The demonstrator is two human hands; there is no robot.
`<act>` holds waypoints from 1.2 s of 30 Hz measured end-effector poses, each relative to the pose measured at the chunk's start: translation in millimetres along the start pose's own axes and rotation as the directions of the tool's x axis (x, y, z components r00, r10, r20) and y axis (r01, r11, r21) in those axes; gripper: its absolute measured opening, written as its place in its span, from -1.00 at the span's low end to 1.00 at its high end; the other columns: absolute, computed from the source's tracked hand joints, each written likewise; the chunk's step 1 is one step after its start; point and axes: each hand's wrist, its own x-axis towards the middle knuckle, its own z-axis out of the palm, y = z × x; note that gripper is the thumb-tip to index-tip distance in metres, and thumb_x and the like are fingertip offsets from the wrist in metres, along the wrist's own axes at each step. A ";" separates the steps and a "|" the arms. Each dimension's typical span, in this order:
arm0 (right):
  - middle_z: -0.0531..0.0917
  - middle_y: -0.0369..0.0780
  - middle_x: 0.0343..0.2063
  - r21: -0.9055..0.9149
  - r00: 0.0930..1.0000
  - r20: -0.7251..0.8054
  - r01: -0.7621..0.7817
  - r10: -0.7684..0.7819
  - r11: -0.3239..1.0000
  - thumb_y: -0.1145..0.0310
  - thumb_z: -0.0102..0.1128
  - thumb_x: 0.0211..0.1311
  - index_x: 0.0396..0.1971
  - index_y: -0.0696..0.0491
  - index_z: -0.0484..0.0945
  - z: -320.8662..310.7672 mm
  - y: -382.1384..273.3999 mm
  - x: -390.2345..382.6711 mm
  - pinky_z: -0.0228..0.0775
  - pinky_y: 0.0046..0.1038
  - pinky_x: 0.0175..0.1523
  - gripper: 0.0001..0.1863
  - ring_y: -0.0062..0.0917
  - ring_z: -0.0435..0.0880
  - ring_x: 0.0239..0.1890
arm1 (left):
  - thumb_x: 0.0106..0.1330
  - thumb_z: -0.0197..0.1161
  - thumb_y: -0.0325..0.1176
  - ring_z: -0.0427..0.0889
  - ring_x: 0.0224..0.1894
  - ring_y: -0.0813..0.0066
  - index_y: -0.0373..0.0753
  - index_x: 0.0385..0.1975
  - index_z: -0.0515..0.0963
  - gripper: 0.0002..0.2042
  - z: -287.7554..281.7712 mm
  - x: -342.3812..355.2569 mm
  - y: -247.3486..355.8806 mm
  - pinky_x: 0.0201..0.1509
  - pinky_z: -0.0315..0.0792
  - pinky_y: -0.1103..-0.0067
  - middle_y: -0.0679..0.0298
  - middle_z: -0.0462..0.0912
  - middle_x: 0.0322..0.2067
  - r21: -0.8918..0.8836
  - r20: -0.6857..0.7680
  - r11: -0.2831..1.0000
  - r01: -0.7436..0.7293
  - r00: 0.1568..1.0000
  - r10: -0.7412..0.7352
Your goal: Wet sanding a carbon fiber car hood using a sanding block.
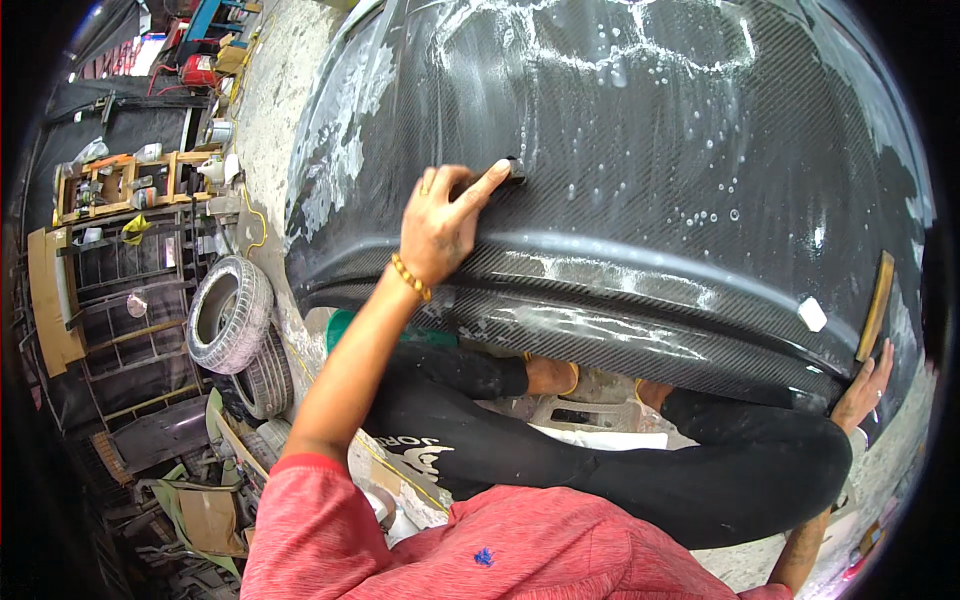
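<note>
tyres (235,335) left of panel (650,150); hands on panel

bright, even daylight is falling from above on a wet carbon-fibre panel (640,150), where white glare is streaking across the upper surface and soapy droplets are catching the light. a soft highlight is running along the panel's curved lower lip, while deep shadow is pooling beneath it. the fisheye lens is bending straight edges toward the rim, and a black vignette is closing the corners. the centre is staying sharp; the cluttered shelves (120,190) at far left are looking dim and smeared.
</note>
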 end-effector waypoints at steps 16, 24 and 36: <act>0.38 -0.03 0.42 -0.026 0.999 -0.007 0.032 -0.032 0.999 0.03 -0.28 0.66 0.41 0.13 0.35 0.6 2.2 1.2 0.00 -0.19 0.55 -0.40 -0.14 0.26 0.49 | 0.23 0.26 -0.59 0.52 -0.27 0.16 0.08 0.28 0.59 -0.41 -4.8 -8.9 -22.1 -0.05 0.51 0.34 0.15 0.51 -0.32 0.001 0.012 0.990 0.142 0.990 -0.142; 0.39 -0.07 0.42 -0.010 1.000 -0.025 -0.013 0.013 1.000 0.00 -0.25 0.65 0.41 0.07 0.37 2.9 1.0 -0.1 0.02 -0.23 0.54 -0.41 -0.20 0.29 0.49 | 0.35 0.23 -0.50 0.59 -0.19 -0.07 0.13 0.30 0.53 -0.48 28.2 71.6 -81.4 -0.09 0.54 0.24 0.02 0.57 -0.20 0.084 -0.243 0.960 0.268 0.940 -0.241; 0.39 -0.04 0.41 0.016 0.999 -0.021 -0.037 0.037 0.999 -0.03 -0.24 0.64 0.42 0.11 0.36 5.5 8.4 0.6 0.03 -0.22 0.54 -0.38 -0.18 0.28 0.49 | 0.35 0.19 -0.48 0.61 -0.03 -0.30 -0.04 0.35 0.44 -0.47 27.6 83.5 -98.1 0.08 0.54 0.13 -0.32 0.56 0.02 -0.001 -0.182 0.916 0.402 0.900 -0.396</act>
